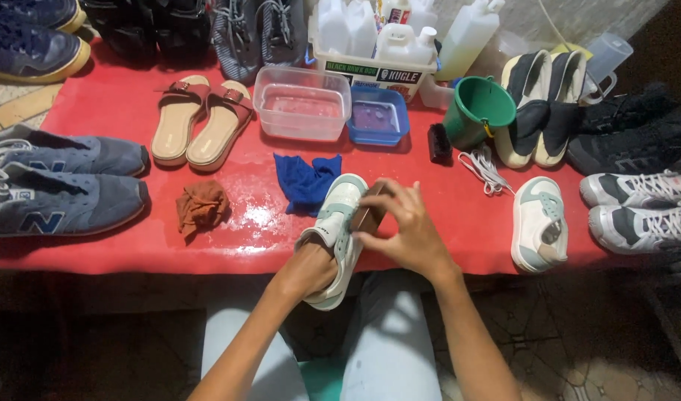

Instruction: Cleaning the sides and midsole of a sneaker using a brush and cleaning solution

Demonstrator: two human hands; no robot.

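A white and pale green sneaker (339, 223) rests over the front edge of the red table (459, 223), toe pointing away. My left hand (305, 269) is pushed inside it at the heel, holding it up. My right hand (407, 226) grips a brown wooden brush (370, 209) pressed against the sneaker's right side. Its matching sneaker (539, 223) lies alone on the table to the right. A blue cloth (305, 182) lies just beyond the held sneaker's toe.
A brown rag (201, 208), tan sandals (200, 119), clear tub (302, 102), blue tub (377, 115), green bucket (477, 111), small black brush (438, 142) and loose white laces (485, 169) sit on the table. Blue sneakers (58, 182) line the left; black and grey shoes (637, 171) crowd the right.
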